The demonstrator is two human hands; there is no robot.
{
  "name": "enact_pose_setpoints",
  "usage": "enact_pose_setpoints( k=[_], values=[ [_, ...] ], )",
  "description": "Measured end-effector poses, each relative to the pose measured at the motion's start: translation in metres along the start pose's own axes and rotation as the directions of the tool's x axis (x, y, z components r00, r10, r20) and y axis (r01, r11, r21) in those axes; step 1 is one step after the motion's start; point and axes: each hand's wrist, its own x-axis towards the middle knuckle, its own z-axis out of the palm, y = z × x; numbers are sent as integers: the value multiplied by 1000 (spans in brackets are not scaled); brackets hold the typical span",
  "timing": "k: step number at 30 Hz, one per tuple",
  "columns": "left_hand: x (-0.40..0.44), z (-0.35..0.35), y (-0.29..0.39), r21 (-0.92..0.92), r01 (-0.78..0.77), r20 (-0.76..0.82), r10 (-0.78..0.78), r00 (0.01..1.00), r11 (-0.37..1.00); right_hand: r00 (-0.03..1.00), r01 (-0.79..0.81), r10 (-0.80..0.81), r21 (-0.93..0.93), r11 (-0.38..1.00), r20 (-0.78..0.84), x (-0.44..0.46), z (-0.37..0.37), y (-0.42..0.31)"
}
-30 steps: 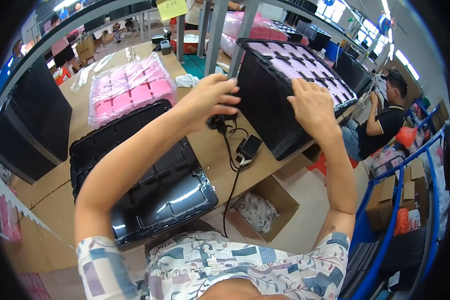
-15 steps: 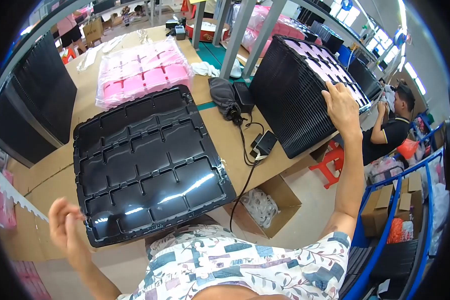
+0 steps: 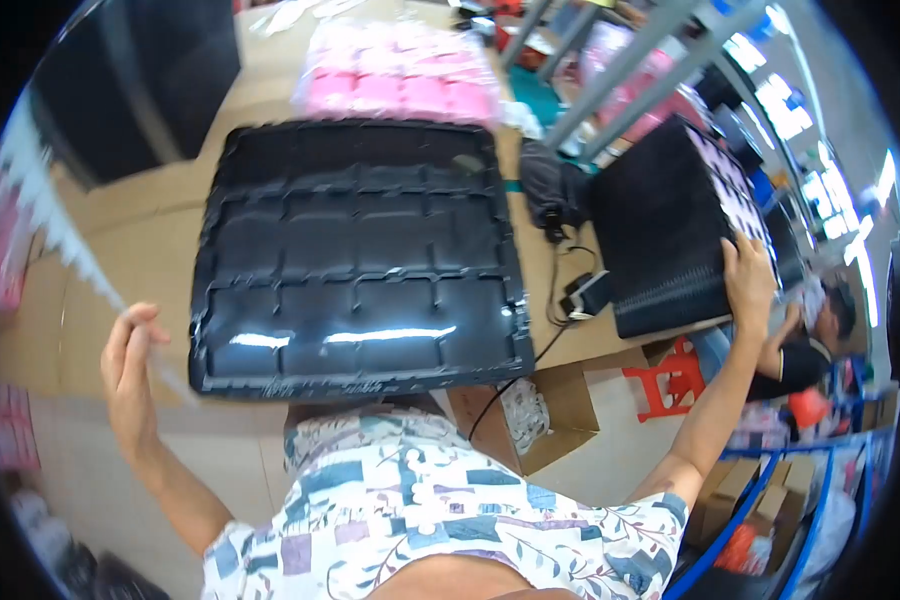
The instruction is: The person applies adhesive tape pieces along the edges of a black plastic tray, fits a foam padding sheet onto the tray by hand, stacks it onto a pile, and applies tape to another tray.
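Note:
In front of me lies a black plastic tray (image 3: pixel 360 235) with moulded compartments, its front edge close to my body. Beside its front left corner is my left hand (image 3: pixel 133 375), raised with loosely bent fingers and nothing visible in them. A pale serrated strip (image 3: pixel 75 245) passes close by these fingertips; whether they touch it I cannot tell. My right hand (image 3: pixel 750 285) reaches out to the upright stack of black trays (image 3: pixel 660 240), its fingers over the near edge. Pale pink pieces (image 3: pixel 735 190) show on that stack's face.
A plastic-wrapped pink pack (image 3: pixel 400 85) lies behind the tray. A dark pouch (image 3: pixel 550 185) and a cabled adapter (image 3: pixel 585 295) sit between tray and stack. An open carton (image 3: pixel 570 425) and a red stool (image 3: pixel 665 385) are below. Another person (image 3: pixel 800 350) works at right.
My view has turned, so the tray lies straighter before me. My right hand stays at the stack's edge. My left hand is still raised at the tray's left side.

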Motion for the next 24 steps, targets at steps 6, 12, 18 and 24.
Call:
enact_pose_setpoints(
  k=[6,12,18,24],
  values=[
    [-21,14,17,-156,-6,-20,3,1000,988,990,-95,124,-335,937,67,5,7,-45],
    [-46,18,23,-173,104,-72,-117,990,979,997,-61,59,-31,998,-53,-1,17,-10],
    [-41,32,16,-269,-9,-29,1,1000,963,990,-53,42,-82,995,-133,-5,17,-16],
    [-51,40,21,-402,21,58,3,998,916,989,-108,81,-233,967,-121,-8,15,-31]
  ],
)
